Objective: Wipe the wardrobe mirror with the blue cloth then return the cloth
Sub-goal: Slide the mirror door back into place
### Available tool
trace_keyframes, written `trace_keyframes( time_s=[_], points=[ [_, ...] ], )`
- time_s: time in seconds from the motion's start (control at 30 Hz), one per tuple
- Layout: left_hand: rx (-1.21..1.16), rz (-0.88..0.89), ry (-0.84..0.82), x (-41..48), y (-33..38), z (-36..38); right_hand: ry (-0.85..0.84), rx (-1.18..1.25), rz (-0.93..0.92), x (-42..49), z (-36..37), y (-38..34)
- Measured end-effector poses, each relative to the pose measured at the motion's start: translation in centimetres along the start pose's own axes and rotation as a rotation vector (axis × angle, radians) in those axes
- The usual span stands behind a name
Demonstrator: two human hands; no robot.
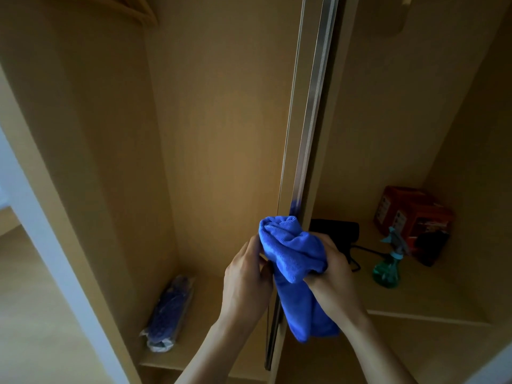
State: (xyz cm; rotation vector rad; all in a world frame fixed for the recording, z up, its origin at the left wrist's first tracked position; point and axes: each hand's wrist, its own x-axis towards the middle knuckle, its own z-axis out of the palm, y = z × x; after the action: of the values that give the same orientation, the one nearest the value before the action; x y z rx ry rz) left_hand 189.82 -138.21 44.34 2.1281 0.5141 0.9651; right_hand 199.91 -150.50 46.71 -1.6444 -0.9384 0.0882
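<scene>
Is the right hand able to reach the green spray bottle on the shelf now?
Likely yes: the green spray bottle stands on the open shelf right of the right hand, only a black cable between them. But its fingers grip the blue cloth, so they are not free.

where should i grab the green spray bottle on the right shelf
Take the green spray bottle by its narrow neck, just under the trigger head, coming from the open front of the shelf. It stands upright, its round body widens below, and the red box stands close behind it.
</scene>
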Motion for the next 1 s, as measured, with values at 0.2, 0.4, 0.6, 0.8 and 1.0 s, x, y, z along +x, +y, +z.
trace_keyframes(
  time_s=[0.2, 0.4, 0.6, 0.8, 1.0],
  points=[
    [0.006, -0.005, 0.02, 2.1, -0.3, 1.0, -0.015, 0.15, 0.004, 2.6, 0.1, 1.0],
    [0.014, -0.006, 0.046, 3.6, -0.8, 2.2, -0.036, 0.279, 0.02, 4.4, 0.4, 1.9],
    [0.027, -0.032, 0.059, 4.9, -0.9, 2.8, -0.047, 0.436, 0.024, 5.9, 0.6, 2.1],
    [0.05, -0.061, 0.058, 6.2, -1.0, 3.3, -0.018, 0.154, 0.026, 7.3, 0.6, 3.7],
    [0.075, -0.084, 0.019, 7.8, -1.4, 3.6, -0.019, 0.153, -0.018, 8.0, 1.0, 2.0]
  ],
)
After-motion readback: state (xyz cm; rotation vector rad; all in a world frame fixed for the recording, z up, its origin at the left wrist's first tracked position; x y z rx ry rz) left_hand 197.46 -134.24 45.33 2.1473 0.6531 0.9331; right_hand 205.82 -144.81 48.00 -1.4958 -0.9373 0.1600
